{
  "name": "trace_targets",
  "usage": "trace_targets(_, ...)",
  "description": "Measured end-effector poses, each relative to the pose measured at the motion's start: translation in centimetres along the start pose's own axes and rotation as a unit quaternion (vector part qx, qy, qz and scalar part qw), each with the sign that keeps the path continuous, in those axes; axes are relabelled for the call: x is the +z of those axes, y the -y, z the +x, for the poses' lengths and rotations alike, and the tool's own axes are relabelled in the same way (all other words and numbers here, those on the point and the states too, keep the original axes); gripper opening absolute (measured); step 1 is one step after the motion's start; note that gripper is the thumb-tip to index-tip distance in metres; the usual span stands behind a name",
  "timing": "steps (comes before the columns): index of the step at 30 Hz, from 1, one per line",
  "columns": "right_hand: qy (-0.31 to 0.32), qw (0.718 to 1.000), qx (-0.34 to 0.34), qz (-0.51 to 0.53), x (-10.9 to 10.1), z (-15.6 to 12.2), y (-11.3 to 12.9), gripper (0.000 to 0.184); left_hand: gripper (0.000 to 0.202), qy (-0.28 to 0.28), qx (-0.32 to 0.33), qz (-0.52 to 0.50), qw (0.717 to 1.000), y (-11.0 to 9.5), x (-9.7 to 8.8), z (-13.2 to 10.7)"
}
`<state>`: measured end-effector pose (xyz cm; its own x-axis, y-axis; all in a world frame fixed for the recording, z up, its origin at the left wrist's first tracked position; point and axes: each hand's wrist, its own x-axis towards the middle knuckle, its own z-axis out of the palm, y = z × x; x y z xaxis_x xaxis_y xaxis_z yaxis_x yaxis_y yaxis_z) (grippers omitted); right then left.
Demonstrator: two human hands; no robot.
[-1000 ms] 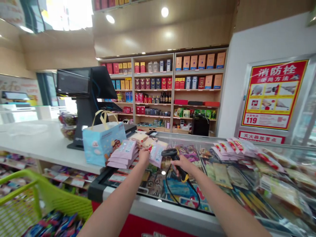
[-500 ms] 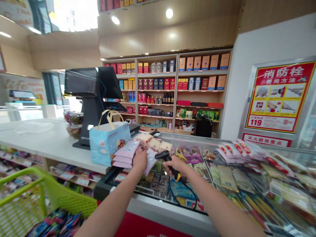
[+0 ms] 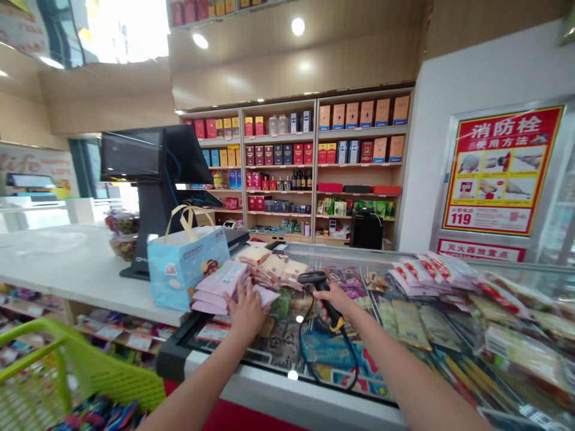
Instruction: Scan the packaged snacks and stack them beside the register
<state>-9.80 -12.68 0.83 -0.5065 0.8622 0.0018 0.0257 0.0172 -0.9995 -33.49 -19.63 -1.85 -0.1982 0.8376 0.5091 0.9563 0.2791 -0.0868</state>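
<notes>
My right hand point(image 3: 335, 302) grips a black corded barcode scanner point(image 3: 322, 298) with a yellow band, its head pointing left towards the packets. Its black cord point(image 3: 304, 347) loops down over the glass. My left hand point(image 3: 246, 311) is spread, fingers apart, resting against a stack of pink packets point(image 3: 218, 291). Another pink packet point(image 3: 266, 295) lies partly under those fingers. Cream-coloured packets point(image 3: 269, 263) lie just beyond, apart from both hands.
A light blue paper bag point(image 3: 186, 269) stands on the white counter point(image 3: 67, 257) beside a black checkout terminal point(image 3: 153, 161). Packaged goods fill the glass-topped freezer point(image 3: 287, 390). A green shopping basket point(image 3: 67, 365) sits at lower left. Shelves of boxes stand behind.
My left hand has let go of the pink packet, which now lies by the stack, and its fingers have spread. My right hand has shifted slightly right with the scanner.
</notes>
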Motion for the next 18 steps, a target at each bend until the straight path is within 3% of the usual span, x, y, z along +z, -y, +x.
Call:
trace_targets(6,-0.024,0.999,-0.014,0.029,-2.8,-1.4,0.2,0.035,0.082,-0.025,-0.097,-0.002,0.995,2.0,-1.5,-1.4)
trace_targets(10,-0.05,0.997,-0.047,0.041,-5.9,-2.3,0.3,0.034,0.089,0.018,-0.152,-0.07,0.986,4.0,0.0,-1.9)
trace_targets(14,-0.091,0.994,-0.044,0.048,-8.8,-3.7,0.7,0.035,0.09,0.015,-0.135,-0.074,0.988,4.7,2.2,0.1)
trace_targets(18,-0.119,0.991,-0.048,0.043,-11.2,-5.4,1.0,0.037,0.083,0.036,-0.134,-0.01,0.99,3.6,2.9,3.0)
